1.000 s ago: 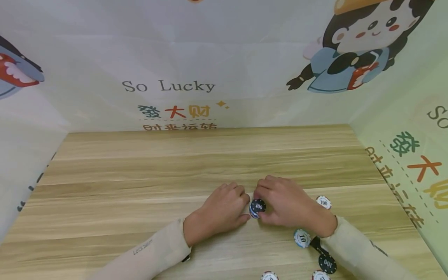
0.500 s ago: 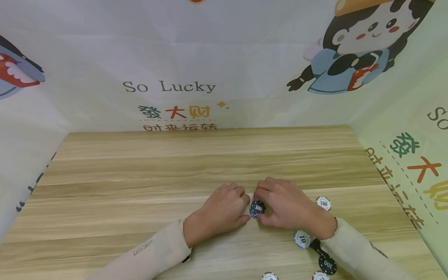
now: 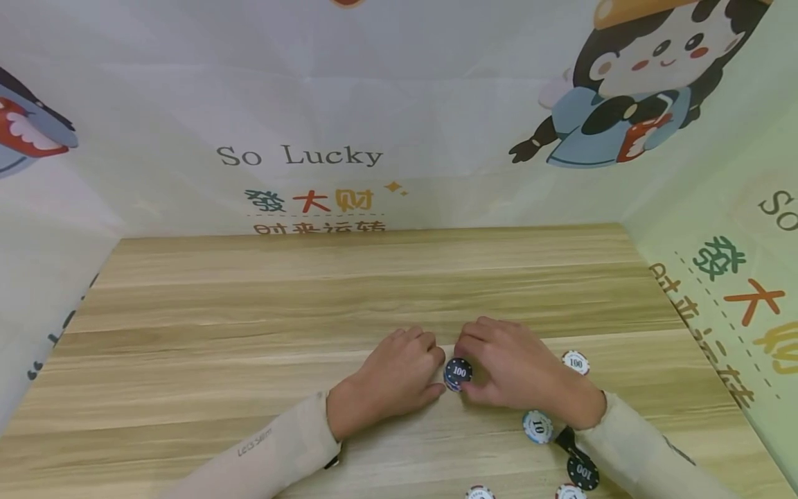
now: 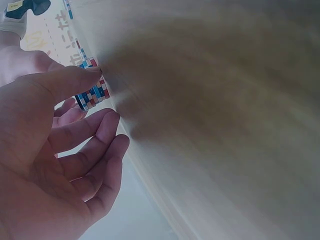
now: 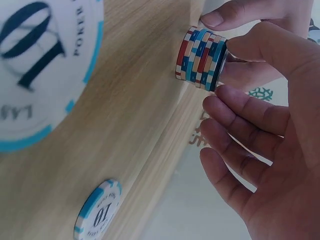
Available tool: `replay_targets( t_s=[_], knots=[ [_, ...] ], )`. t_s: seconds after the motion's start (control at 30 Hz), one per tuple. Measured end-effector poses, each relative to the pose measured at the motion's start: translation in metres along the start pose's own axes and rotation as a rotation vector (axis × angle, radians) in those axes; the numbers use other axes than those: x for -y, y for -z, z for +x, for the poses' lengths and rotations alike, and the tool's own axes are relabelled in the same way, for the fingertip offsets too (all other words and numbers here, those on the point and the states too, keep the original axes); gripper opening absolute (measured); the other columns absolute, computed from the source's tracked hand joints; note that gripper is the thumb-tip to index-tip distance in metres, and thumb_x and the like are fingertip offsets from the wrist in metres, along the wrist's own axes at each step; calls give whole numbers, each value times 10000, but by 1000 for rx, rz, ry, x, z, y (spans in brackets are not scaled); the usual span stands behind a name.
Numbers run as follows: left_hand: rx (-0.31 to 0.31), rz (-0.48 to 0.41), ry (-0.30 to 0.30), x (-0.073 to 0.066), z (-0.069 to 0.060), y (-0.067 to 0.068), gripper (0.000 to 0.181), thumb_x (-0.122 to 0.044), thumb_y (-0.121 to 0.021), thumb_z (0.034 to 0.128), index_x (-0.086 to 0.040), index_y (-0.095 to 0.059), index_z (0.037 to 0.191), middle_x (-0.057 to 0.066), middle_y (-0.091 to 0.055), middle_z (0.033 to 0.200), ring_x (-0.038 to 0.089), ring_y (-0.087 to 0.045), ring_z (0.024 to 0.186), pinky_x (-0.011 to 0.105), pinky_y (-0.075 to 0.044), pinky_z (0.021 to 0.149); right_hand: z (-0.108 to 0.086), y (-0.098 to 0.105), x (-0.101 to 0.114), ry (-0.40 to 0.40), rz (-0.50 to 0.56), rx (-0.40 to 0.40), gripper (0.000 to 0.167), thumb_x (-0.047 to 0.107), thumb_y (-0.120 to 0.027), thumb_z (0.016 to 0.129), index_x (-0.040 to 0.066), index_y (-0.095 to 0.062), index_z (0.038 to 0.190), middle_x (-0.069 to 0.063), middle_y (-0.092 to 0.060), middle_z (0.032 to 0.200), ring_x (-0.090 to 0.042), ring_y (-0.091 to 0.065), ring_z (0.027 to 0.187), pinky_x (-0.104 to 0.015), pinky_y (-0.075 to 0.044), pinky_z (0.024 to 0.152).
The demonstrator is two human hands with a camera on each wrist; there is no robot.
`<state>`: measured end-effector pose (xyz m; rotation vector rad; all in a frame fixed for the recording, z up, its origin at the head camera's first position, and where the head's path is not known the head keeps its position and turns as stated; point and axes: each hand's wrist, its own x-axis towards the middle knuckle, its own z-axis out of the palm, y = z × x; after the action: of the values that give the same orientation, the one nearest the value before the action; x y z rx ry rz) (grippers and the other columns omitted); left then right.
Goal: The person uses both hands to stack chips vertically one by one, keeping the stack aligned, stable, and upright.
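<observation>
A stack of poker chips with a black 100 chip on top stands on the table between both hands. Its striped edges in red, blue and white show in the right wrist view. My right hand pinches the black top chip between thumb and index finger, its other fingers loosely bent. Just left of the stack rests my left hand, fingers loosely curved, thumb and fingertips apart with nothing gripped. In the left wrist view its thumb hides part of the stack.
Right of the stack lie a white-and-red 100 chip, a light blue 10 chip and a black 100 chip beside my right sleeve. Two red-edged chips are cut off at the bottom edge. Printed sheets wall the table.
The black top chip has shifted slightly toward me and sits more squarely over the stack. My right hand has moved very little with it; my left hand has kept its place.
</observation>
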<state>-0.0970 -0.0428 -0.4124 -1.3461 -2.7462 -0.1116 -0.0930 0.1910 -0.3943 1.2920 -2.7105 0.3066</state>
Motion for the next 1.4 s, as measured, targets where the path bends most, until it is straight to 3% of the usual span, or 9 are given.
replay_targets(
  t_s=[0.47, 0.9, 1.4],
  knots=[
    [9, 0, 8, -2, 0, 1, 378, -432, -821, 976, -77, -796, 1105, 61, -738, 1070, 228, -659, 991, 366, -566, 853, -28, 9, -12, -80, -4, -29, 391, 352, -896, 818, 89, -782, 1085, -30, -748, 1109, -218, -720, 1007, -420, -625, 870],
    [15, 4, -4, -2, 1, 0, 380, -415, -803, 994, -66, -797, 1143, 73, -745, 1118, 235, -665, 1021, 369, -564, 853, -61, 14, -32, -129, -6, -104, 315, 305, -893, 776, 121, -784, 1007, -5, -744, 1053, -204, -722, 910, -374, -631, 725],
    [23, 3, 5, -4, 2, 0, 368, -407, -795, 999, -68, -801, 1143, 67, -744, 1121, 231, -658, 1025, 369, -559, 857, -101, 22, -51, -244, -46, -69, 384, 310, -934, 759, 120, -786, 1059, -55, -748, 1127, -280, -733, 977, -416, -638, 712]
  ],
)
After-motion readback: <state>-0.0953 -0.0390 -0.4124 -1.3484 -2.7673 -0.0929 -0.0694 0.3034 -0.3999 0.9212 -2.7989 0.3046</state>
